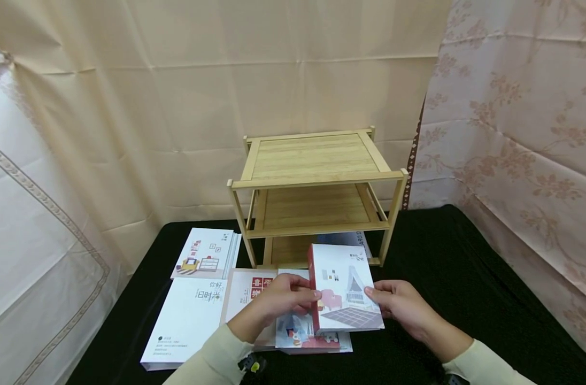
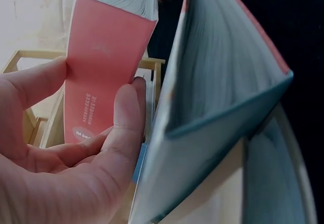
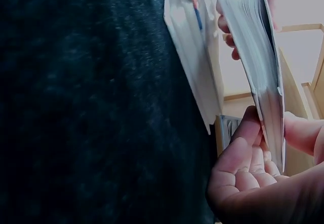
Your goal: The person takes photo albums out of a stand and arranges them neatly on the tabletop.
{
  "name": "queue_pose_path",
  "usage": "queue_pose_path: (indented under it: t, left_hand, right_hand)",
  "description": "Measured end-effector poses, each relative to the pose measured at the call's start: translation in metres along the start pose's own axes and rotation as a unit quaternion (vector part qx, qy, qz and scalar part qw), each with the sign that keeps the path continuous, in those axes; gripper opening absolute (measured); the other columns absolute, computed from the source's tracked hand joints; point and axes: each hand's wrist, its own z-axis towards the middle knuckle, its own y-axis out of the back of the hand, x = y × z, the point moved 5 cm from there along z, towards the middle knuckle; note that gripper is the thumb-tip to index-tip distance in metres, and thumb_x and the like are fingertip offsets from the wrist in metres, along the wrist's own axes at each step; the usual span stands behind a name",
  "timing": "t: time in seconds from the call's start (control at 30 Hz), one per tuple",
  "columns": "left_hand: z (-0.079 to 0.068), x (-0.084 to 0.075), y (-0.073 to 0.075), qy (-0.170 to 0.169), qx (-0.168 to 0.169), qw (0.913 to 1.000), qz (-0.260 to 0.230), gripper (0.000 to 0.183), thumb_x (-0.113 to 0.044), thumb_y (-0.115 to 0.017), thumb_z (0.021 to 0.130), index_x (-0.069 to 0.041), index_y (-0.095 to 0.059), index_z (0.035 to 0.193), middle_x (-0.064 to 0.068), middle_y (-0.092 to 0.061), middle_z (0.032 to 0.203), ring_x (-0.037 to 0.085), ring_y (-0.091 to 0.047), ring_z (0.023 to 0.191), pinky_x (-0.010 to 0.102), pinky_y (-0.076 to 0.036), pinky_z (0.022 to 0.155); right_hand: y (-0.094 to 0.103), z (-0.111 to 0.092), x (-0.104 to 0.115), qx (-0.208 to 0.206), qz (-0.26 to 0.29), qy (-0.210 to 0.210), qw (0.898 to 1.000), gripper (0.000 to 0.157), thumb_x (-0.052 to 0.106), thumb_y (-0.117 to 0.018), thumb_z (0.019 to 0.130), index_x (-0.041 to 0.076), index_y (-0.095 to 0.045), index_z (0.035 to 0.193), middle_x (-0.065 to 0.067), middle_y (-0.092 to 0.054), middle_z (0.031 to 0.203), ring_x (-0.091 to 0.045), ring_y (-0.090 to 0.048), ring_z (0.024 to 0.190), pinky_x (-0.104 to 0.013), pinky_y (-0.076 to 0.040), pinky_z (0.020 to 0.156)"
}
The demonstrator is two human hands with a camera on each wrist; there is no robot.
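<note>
Both hands hold a white photo album (image 1: 343,283) with a red spine up over the front stack, its cover showing a grey tower and a pink figure. At its spine side, my left hand (image 1: 278,302) pinches the album between thumb and fingers; the red spine (image 2: 101,62) faces the left wrist view. My right hand (image 1: 406,307) grips the opposite edge, thumb on the cover and fingers behind. Below it lies another album (image 1: 293,331) with a blue and pink cover, partly hidden. In the right wrist view the held album's page edges (image 3: 253,46) show.
A wooden rack (image 1: 317,179) with three levels stands behind the hands. A blue album (image 1: 362,240) lies on its lowest shelf, partly hidden. More white albums (image 1: 184,321) lie at left, beside an album with a red square (image 1: 240,283). Black cloth (image 1: 466,278) covers the table.
</note>
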Motion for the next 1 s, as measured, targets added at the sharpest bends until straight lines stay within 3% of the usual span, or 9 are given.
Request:
queue_pose_path:
  t: [0.37, 0.6, 1.0]
  left_hand:
    - [0.003, -0.002, -0.024, -0.013, 0.025, 0.9988, 0.041, 0.064, -0.025, -0.081, 0.09, 0.01, -0.056, 0.137, 0.009, -0.076, 0.093, 0.026, -0.077, 0.084, 0.036, -0.065, 0.072]
    - [0.004, -0.009, -0.037, -0.013, 0.049, 0.9983, 0.03, 0.058, -0.019, -0.076, 0.093, 0.012, -0.056, 0.137, 0.012, -0.076, 0.098, 0.03, -0.077, 0.088, 0.037, -0.066, 0.077]
    - [0.014, -0.014, -0.053, 0.02, 0.067, 0.9971, 0.031, 0.051, -0.017, -0.074, 0.094, 0.01, -0.059, 0.134, 0.013, -0.074, 0.102, 0.031, -0.076, 0.095, 0.037, -0.065, 0.082]
  right_hand:
    - [0.016, -0.015, -0.015, -0.025, -0.033, -0.021, 0.999, 0.06, 0.034, -0.066, 0.1, -0.011, -0.052, 0.137, -0.012, -0.075, 0.105, -0.028, -0.075, 0.094, -0.041, -0.064, 0.082]
    - [0.03, -0.025, -0.022, -0.031, -0.043, -0.033, 0.998, 0.065, 0.037, -0.066, 0.099, -0.012, -0.05, 0.139, -0.012, -0.075, 0.106, -0.028, -0.074, 0.094, -0.041, -0.063, 0.082]
    - [0.047, -0.033, -0.029, -0.069, -0.053, -0.058, 0.995, 0.058, 0.033, -0.065, 0.1, -0.01, -0.053, 0.137, -0.012, -0.075, 0.104, -0.027, -0.074, 0.092, -0.041, -0.063, 0.08]
